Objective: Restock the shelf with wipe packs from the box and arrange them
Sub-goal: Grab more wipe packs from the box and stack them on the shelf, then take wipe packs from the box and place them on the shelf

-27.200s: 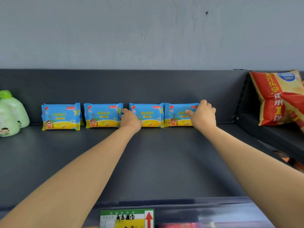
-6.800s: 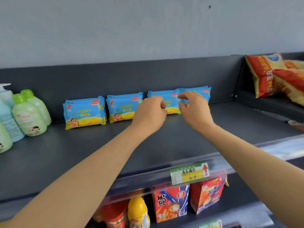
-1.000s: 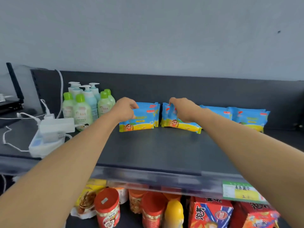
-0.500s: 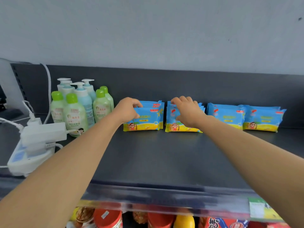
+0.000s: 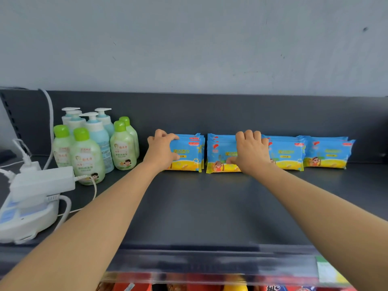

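Head view: blue-and-yellow wipe packs (image 5: 289,153) standing upright in four groups

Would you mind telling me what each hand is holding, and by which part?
The left hand grips the leftmost wipe stack by its left end; the right hand holds the second stack over its top right edge, thumb on the front.

Shop, retail shelving. Dark metal shelf (image 5: 210,211) with a clear price rail (image 5: 210,267) on its front edge, green-yellow price tag (image 5: 327,271) in it. Identical wipe packs (image 5: 327,153) faced in rows, matching bottles (image 5: 88,156) grouped beside them (pump and cap types). Packaged goods (image 5: 273,288) on the tier below.
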The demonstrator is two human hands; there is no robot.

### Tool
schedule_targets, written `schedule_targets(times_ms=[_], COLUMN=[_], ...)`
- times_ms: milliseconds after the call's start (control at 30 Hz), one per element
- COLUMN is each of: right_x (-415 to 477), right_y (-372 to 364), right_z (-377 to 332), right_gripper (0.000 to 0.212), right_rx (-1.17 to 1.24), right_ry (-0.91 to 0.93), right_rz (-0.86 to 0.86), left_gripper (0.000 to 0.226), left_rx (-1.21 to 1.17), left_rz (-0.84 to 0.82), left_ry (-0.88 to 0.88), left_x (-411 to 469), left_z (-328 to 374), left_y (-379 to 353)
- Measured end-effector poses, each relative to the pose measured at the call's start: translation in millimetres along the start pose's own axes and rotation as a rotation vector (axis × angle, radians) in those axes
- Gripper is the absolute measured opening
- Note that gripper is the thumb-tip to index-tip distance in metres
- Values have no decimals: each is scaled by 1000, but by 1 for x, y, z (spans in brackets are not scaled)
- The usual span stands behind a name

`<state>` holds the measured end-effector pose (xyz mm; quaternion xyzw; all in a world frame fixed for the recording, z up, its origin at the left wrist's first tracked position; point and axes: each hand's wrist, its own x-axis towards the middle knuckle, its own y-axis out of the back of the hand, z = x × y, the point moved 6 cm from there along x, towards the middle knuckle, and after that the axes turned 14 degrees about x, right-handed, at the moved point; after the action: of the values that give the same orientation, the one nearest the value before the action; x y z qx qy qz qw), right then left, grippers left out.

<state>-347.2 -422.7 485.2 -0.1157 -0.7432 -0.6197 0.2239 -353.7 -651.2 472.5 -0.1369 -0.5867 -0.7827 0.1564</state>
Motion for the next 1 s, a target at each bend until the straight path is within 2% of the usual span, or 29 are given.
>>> schedule_targets(times_ms=[100, 367, 467, 533, 600, 700, 833, 1000], right_x=[-3, -11, -14, -17, -20, -29, -52, -100], right_y=[-1, 0, 8, 14, 20, 31, 52, 81], right_z=[5, 7, 7, 9, 13, 23, 52, 117], right_gripper=[68, 68, 58, 43, 35, 34, 30, 26], right_rx=[3, 54, 103, 177, 267, 360, 428, 402], right_ry=[-30, -15, 15, 34, 50, 55, 14, -102], right_rz=[17, 39, 73, 101, 122, 151, 193, 283], left_gripper=[66, 63, 68, 62, 47, 31, 25, 22], left_rx=[-41, 37, 161, 267, 279, 157, 12, -106], left_rz=[-20, -28, 13, 97, 140, 131, 63, -15], left_ry=[20, 29, 81, 62, 5, -125, -315, -502], left_x=[-1, -7, -12, -18, -28, -49, -85, -125], left_z=[1, 10, 16, 30, 53, 98, 164, 248], left_y=[-1, -1, 8, 21, 33, 41, 35, 19])
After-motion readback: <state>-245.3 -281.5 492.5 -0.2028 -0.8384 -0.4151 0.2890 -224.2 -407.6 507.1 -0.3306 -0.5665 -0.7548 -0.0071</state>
